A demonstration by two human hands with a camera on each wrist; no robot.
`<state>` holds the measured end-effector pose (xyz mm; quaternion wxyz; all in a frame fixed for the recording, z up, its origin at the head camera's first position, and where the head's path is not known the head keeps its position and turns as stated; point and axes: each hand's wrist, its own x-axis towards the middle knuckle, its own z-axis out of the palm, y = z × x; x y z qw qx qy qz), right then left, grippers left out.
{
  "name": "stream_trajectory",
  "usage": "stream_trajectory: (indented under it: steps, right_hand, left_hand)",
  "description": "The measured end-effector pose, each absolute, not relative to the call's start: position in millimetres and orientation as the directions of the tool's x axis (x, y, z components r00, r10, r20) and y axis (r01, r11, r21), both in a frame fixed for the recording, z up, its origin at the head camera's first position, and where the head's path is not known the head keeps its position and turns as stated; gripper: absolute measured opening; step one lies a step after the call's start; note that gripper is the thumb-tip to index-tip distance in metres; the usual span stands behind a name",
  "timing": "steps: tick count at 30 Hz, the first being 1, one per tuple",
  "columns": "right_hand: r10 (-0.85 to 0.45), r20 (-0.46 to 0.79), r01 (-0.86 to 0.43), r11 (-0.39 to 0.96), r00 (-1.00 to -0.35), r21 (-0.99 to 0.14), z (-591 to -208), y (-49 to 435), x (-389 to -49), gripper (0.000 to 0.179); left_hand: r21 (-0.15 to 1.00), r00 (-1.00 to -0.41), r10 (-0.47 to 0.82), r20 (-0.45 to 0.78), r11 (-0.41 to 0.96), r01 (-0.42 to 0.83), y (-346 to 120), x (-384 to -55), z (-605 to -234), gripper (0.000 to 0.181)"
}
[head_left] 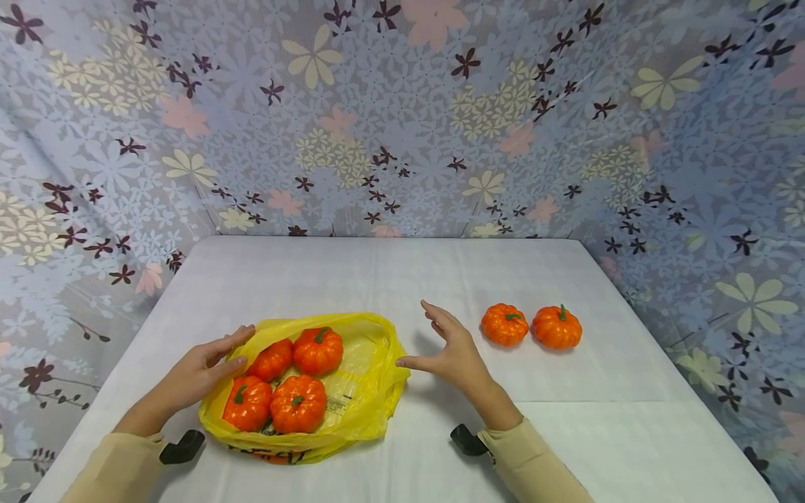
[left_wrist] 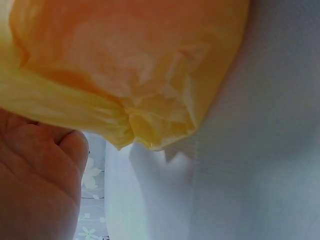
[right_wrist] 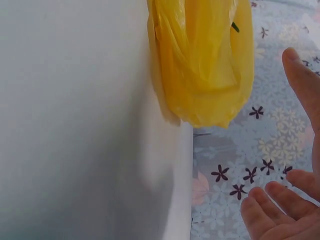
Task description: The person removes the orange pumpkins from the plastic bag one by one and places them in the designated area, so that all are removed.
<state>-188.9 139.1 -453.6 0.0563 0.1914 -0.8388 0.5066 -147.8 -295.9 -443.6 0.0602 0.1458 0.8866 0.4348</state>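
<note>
A yellow plastic bag lies on the table with its mouth open upward. Inside it, several small orange pumpkins are gathered toward the left, one of them a pumpkin with a green stem. My left hand is at the bag's left rim, thumb and fingers apart and fairly straight, fingertips right at the plastic. To the right of the bag, my right hand is held with thumb and fingers spread and nothing between them. The right wrist view shows these spread fingers beside the yellow bag.
Two more orange pumpkins, a left one and a right one, sit side by side on the right of the white-covered table. A flowered cloth hangs behind the table and along both sides.
</note>
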Motion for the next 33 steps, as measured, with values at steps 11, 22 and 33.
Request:
stream_trajectory:
  steps: [11,22,33]
  right_hand:
    - [-0.316,0.303,-0.418,0.408,-0.899,-0.812,-454.8,124.6,-184.4,0.105]
    - [-0.331,0.327,-0.446,0.402,-0.885,-0.8,-455.1,114.2,-181.0,0.101]
    - [-0.382,0.3,-0.439,0.354,-0.874,-0.826,-456.1,100.5,-176.2,0.098]
  left_hand:
    - [0.797,-0.948,0.316,0.031,0.564,0.215,-295.6,-147.4,-443.3,0.056]
    - [0.791,-0.951,0.309,0.022,0.576,0.206,-292.9,-148.2,-443.0,0.056]
    - [0.794,-0.952,0.305,0.02,0.574,0.2,-291.9,-146.8,-442.7,0.056]
